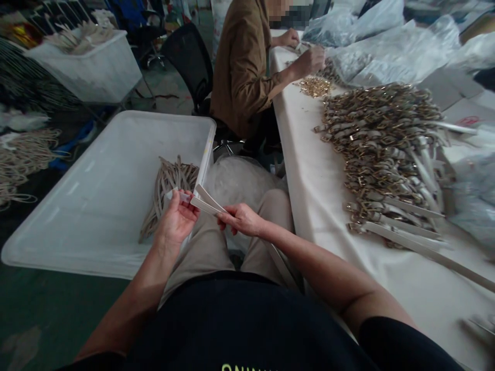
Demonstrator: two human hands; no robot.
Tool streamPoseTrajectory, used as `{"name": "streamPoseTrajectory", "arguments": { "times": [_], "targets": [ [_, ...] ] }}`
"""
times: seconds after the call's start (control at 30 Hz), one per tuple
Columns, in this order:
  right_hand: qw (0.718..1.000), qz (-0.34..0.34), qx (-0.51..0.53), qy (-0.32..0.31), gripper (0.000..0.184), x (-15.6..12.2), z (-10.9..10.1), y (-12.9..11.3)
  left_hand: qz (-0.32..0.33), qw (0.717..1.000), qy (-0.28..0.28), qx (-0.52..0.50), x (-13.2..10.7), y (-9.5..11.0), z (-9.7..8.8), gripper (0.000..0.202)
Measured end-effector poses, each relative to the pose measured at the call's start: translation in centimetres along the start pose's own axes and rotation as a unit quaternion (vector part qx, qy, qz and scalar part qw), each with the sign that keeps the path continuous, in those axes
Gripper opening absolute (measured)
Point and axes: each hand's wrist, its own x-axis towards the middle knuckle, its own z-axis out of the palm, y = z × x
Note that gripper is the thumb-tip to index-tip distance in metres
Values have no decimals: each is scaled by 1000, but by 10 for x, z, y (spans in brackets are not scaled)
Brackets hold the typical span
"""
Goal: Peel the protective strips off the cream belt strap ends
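Pale leather-like straps [207,205] are pinched between the thumb and fingers of my right hand [243,219], over my lap. Two flat ends fan apart and point to the left. A longer strap tail [284,265] hangs below my right forearm. My left hand [178,219] is palm up with curled fingers, closed on a small whitish piece [184,197] close to the strap ends; its kind is unclear. Behind my left hand, a bundle of similar straps [164,180] lies in a big white plastic tub [96,170].
On the white-covered table [309,190] at right lies a large pile of buckled straps [381,149]. Small gold-coloured parts [315,86] and clear plastic bags [386,51] are farther back. A co-worker in a brown jacket [242,67] sits ahead, by a black chair [189,62]. Another white tub [93,67] stands back left.
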Motion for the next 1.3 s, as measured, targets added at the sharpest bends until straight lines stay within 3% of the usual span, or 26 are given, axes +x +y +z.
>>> {"name": "streamPoseTrajectory", "arguments": {
  "times": [0.43,0.67,0.8,0.87,0.97,1.1,1.2,1.3],
  "targets": [
    [992,37,-116,39,32,1,-3,-4,-34,998,11,41,4,-17,-10,17],
    [997,53,55,12,24,3,2,-4,-41,995,-39,84,0,-46,-23,6],
    [987,81,123,-67,13,-2,-15,-5,-12,998,33,58,8,-31,-24,11],
    [987,91,117,-60,12,-2,-22,-7,13,997,61,38,11,-23,-24,13],
    [990,94,107,-20,13,2,-18,-9,-4,998,21,62,7,-29,-26,3],
    [988,92,117,-34,16,2,-11,-6,-16,989,-62,131,-1,-49,-33,23],
    [985,112,102,-84,10,-2,-24,-5,32,989,-44,140,2,-45,-36,30],
    [985,126,93,-66,10,-3,-31,-9,40,990,-29,133,2,-40,-34,30]
  ]
}}
